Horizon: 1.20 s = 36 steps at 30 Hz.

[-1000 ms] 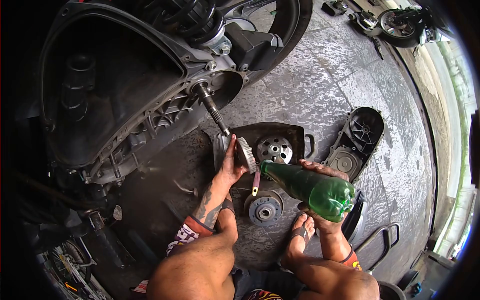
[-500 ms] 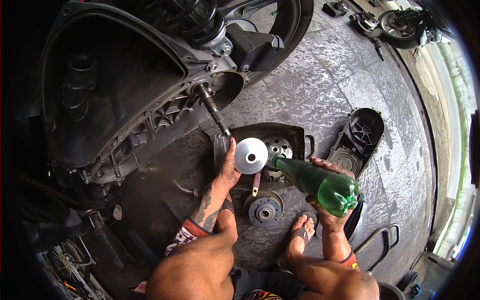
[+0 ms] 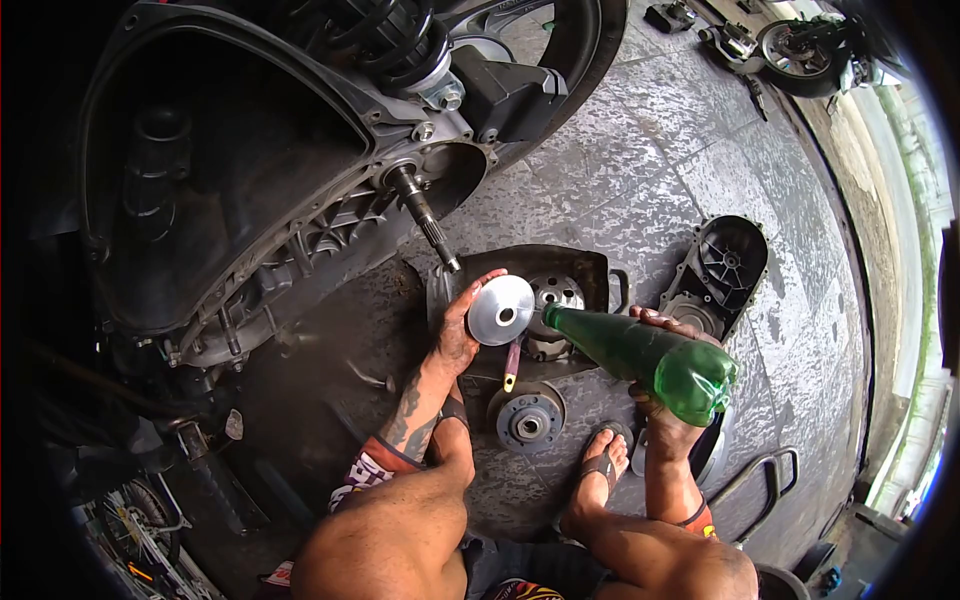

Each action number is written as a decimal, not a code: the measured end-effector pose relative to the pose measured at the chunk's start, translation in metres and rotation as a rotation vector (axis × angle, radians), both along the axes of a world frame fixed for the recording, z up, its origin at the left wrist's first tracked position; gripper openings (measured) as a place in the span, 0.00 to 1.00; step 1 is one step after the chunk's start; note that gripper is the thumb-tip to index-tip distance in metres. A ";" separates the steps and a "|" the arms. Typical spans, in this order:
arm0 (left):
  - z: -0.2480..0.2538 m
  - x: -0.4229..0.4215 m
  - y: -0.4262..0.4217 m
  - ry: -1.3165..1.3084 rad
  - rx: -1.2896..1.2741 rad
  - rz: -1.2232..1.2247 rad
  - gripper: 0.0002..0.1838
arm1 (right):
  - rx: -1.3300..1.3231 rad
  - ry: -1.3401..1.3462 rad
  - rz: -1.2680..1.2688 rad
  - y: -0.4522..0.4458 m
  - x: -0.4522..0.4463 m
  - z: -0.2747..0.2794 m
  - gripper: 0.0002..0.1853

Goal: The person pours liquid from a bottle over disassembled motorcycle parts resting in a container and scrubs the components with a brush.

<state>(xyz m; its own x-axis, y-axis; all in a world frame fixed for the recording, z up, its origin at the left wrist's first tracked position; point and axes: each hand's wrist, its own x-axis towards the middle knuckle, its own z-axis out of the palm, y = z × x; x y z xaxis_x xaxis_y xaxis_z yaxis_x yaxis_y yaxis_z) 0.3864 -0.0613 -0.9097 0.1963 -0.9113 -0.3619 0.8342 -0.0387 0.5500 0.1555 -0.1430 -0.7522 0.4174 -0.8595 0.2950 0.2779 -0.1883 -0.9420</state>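
My left hand point(image 3: 458, 335) is closed on the rim of a shiny metal pulley disc point(image 3: 487, 318), which has a hole in its centre and is tilted toward me. My right hand point(image 3: 672, 432) wraps round a green plastic bottle point(image 3: 625, 350). The bottle lies nearly sideways, its open mouth to the right of the disc. Whether liquid is leaving it I cannot tell. Below them is a dark, dirty tray point(image 3: 592, 264), where a round metal part with holes point(image 3: 556, 290) sits. A brush-like handle point(image 3: 511, 370) sticks out from under the disc over the tray's near edge.
A round hub-like part point(image 3: 529, 424) lies on the floor near my foot. An engine housing point(image 3: 270, 230) with a bare splined shaft point(image 3: 428, 222) stands at left. A long black cover point(image 3: 728, 262) and a bent metal bar point(image 3: 765, 495) are at right.
My right hand has moved the bottle slightly to the right, away from the disc. The disc has tilted in my left hand, whose fingertips now show over its upper edge.
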 end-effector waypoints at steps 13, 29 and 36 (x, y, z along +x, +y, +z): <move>-0.009 0.001 -0.003 -0.357 0.031 0.022 0.27 | 0.041 0.106 0.064 0.006 0.000 0.002 0.39; 0.000 -0.008 -0.002 -0.518 0.153 -0.019 0.40 | 0.080 0.075 0.051 0.008 0.003 0.003 0.40; -0.001 -0.018 0.000 -0.490 0.150 -0.026 0.44 | 0.145 0.021 0.029 0.011 0.003 0.000 0.41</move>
